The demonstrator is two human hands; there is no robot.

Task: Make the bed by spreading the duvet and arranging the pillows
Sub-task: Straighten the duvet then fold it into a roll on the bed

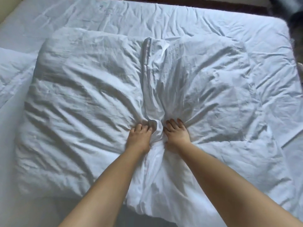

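— Two hands mid-bed? Fingers?
— Left hand [140, 134] curled, clutching the duvet [82, 95]; right hand [176, 133] flat, fingers straight, pressing it.
— Duvet?
— Bunched across the bed [213, 18], centre ridge between the hands.

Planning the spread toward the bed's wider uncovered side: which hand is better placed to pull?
Right hand: it presses the bunched white duvet beside the bare white sheet; left hand grips opposite.
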